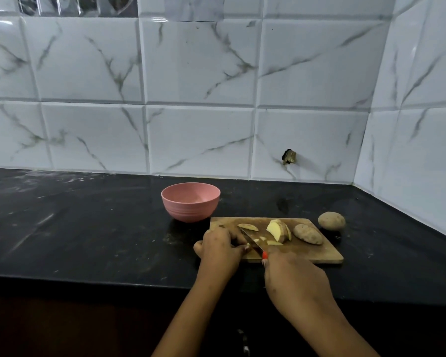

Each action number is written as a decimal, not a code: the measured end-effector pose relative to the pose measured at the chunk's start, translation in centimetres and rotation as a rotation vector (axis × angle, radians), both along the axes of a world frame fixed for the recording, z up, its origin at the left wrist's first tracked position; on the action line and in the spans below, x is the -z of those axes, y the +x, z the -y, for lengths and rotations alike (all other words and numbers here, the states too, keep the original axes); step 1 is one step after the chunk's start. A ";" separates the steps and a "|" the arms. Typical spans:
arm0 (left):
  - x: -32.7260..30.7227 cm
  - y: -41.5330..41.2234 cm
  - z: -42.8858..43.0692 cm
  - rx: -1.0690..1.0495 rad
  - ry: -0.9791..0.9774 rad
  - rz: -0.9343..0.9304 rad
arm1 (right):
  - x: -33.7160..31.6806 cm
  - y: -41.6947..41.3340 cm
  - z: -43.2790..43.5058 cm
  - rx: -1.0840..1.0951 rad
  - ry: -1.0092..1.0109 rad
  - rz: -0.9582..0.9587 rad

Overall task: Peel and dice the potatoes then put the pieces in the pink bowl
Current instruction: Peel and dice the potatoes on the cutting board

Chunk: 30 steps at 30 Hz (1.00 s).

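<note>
Midway through the dicing, the left hand curls its fingers over a pale slice near the left end of the wooden cutting board, pinning it so it cannot slide. Most of the slice is hidden under the knuckles, so its shape is only a guess. The right hand grips the red-handled knife, its blade angled across the board just beside the left fingertips, set for short crosswise cuts.

A few cut bits lie just beyond the blade. Further along the board a stack of slices stands on edge, a lone wedge lies behind the knife tip, and an unpeeled potato sits at the right. A second unpeeled potato rests off the board on the black counter.

The pink bowl stands just beyond the board's far-left corner, no pieces showing inside, near enough for a quick transfer. The left hand and the blade lie between the cut bits and the bowl. Marbled wall tiles close the scene.
</note>
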State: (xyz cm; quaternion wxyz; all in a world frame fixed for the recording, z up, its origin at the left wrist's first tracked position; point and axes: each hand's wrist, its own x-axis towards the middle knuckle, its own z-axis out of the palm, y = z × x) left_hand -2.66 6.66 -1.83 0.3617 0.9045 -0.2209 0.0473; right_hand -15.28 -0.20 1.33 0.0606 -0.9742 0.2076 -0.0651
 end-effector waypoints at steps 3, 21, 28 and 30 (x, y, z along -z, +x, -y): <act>0.2 0.2 0.1 0.022 -0.014 -0.008 | -0.2 0.5 0.1 0.027 0.050 -0.057; -0.1 1.3 2.1 0.007 0.119 0.209 | 1.0 0.5 4.2 0.085 0.123 0.079; -1.2 3.0 3.4 0.078 0.083 0.249 | 1.4 -0.1 6.1 0.048 0.384 0.158; -1.3 3.8 3.3 0.149 0.187 0.209 | 1.4 -0.3 5.7 0.022 0.401 0.162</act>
